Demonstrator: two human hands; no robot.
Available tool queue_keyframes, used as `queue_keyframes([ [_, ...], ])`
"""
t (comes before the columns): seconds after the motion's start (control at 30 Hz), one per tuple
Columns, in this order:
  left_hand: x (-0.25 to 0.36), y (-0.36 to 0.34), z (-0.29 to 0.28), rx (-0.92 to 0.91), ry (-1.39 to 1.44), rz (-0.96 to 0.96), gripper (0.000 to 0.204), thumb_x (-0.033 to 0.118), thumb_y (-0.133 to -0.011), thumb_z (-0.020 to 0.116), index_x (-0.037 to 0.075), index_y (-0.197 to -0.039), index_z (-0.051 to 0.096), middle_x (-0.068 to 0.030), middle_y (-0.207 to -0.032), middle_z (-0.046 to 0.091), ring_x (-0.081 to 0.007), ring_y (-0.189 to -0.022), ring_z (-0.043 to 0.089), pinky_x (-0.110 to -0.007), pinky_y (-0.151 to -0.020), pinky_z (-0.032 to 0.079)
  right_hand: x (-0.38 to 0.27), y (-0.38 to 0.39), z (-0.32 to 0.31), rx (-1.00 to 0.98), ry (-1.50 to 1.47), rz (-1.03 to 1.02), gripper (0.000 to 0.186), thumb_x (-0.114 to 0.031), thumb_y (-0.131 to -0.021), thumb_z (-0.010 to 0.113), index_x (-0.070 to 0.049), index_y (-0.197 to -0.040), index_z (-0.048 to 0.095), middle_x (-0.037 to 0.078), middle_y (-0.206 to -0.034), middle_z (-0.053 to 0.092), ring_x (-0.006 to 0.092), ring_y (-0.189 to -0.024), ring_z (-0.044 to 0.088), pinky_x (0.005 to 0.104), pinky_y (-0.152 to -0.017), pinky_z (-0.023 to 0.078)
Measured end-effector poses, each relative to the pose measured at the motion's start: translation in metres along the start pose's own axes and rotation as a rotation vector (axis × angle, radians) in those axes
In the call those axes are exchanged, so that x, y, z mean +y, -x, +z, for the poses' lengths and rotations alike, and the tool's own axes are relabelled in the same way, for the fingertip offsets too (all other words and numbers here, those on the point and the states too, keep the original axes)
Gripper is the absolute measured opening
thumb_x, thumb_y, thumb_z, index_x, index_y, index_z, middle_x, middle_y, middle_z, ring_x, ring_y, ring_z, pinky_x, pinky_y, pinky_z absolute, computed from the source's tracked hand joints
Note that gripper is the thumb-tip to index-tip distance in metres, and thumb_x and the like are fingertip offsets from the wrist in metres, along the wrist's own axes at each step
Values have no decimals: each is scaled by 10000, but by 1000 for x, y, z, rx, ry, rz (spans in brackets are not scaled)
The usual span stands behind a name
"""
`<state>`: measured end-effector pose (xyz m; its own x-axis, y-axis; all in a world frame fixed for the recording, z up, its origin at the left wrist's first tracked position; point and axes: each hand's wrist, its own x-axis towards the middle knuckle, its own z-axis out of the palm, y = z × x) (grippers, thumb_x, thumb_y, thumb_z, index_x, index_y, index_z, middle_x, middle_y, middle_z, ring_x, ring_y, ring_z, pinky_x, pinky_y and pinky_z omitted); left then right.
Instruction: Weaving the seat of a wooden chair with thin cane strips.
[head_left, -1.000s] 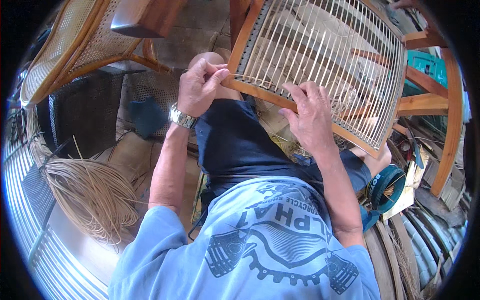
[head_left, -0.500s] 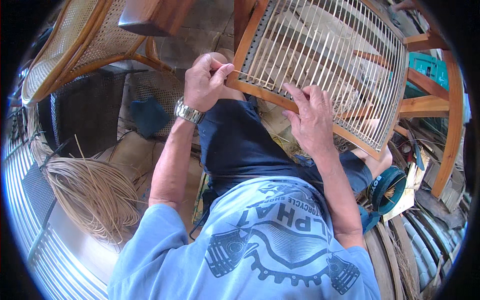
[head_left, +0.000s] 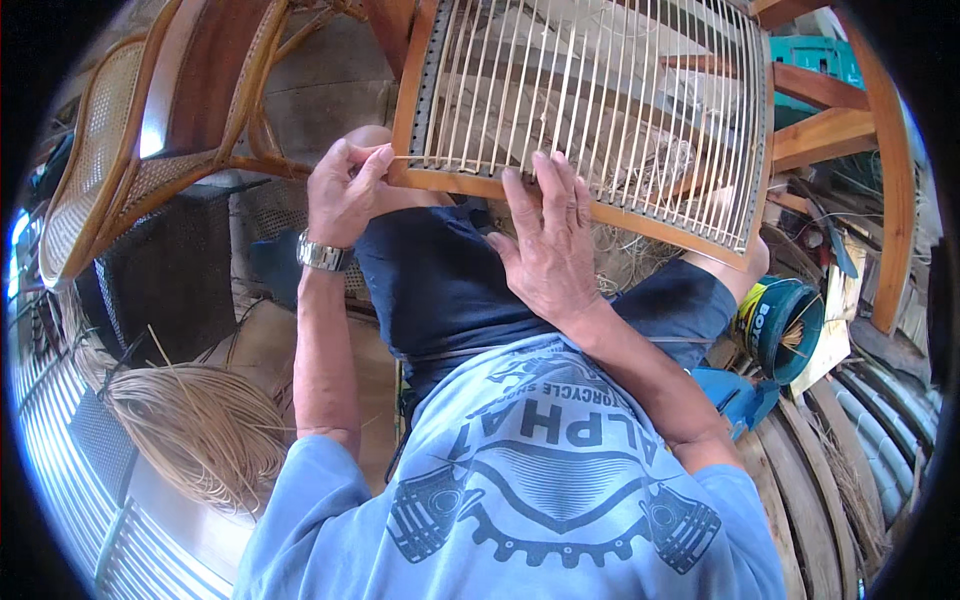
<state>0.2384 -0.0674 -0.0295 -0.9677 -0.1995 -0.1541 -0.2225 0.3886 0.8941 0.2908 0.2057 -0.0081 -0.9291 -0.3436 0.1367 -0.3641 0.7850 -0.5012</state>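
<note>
The left hand is pinching a thin cane strand between thumb and fingertips, closed on it right at the near left corner of the wooden seat frame. The strand is running from the pinch toward the drilled holes along the frame's edge, so the grip is sitting close to the hole, which looks meant to keep the strand taut and guided. A metal watch is circling that wrist.

The right hand is lying flat and spread over the frame's near rail, fingers reaching onto the first rows of strands; it is gripping nothing, only pressing down, apparently to steady the frame against the pull of the other hand. The frame is resting tilted across the person's knees, near rail against the lap in dark trousers, with its parallel strands already strung front to back and no cross weave to be seen yet.

Further out, a coil of loose cane is lying on the floor at the person's left, within reach of the left arm. A finished caned chair is standing beyond it, upper left. To the right, a teal tub is sitting beside the knee, with wooden frames stacked behind it.
</note>
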Motion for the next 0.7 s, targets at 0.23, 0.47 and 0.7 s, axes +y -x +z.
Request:
queue_keyframes([
  [0.23, 4, 0, 10, 32, -10, -31, 232, 214, -923, 749, 6, -865, 666, -33, -788, 693, -69, -716, 603, -249, -645, 503, 1, -18, 9, -41, 8, -74, 799, -280, -785, 822, -149, -1466, 424, 213, -1502, 330, 414, -1456, 281, 584, -1170, 277],
  [0.47, 0, 3, 8, 55, -41, -5, 220, 220, -959, 717, 37, -874, 631, -7, -781, 669, -31, -674, 568, -200, -573, 471, 2, -12, 11, 3, -10, -101, 797, -301, -801, 811, -142, -1480, 425, 206, -1514, 331, 412, -1470, 264, 571, -1179, 270],
  [0.7, 17, 9, 15, 123, -197, 52, 244, 208, -960, 710, 6, -863, 612, -71, -812, 709, -72, -699, 618, -257, -597, 515, -1, -7, 7, -15, 34, -57, 766, -325, -844, 769, -150, -1503, 419, 173, -1568, 302, 409, -1478, 249, 569, -1187, 247],
])
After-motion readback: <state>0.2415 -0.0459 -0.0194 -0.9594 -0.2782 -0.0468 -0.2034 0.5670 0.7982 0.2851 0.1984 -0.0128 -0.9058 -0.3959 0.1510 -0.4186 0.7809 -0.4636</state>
